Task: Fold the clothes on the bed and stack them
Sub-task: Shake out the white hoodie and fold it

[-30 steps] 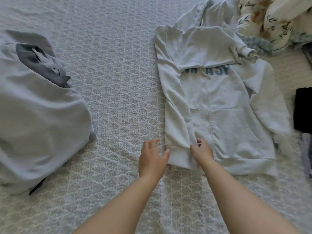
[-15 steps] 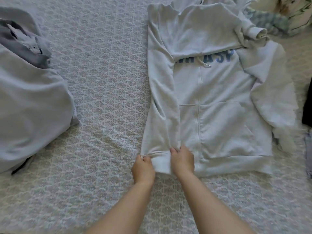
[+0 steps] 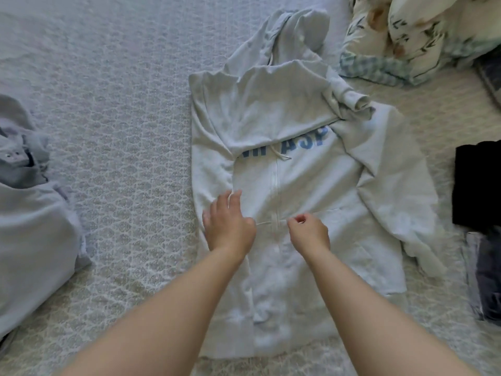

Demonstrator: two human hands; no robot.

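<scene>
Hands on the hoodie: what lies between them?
Head view: between the left hand and right hand runs the hoodie zipper line, over bare grey fabric; nothing else.

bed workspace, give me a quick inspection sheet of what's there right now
surface: patterned bedspread.
job's things: pale hoodie lying front up, one sleeve folded across its chest; grey garment at the left edge.
clutter: black clothing at the right edge; floral bedding top right.
hands: left hand relaxed over the hoodie; right hand loosely curled above it; neither clearly grips.
cables: nothing seen.
surroundings: nothing seen beyond the bed.
</scene>
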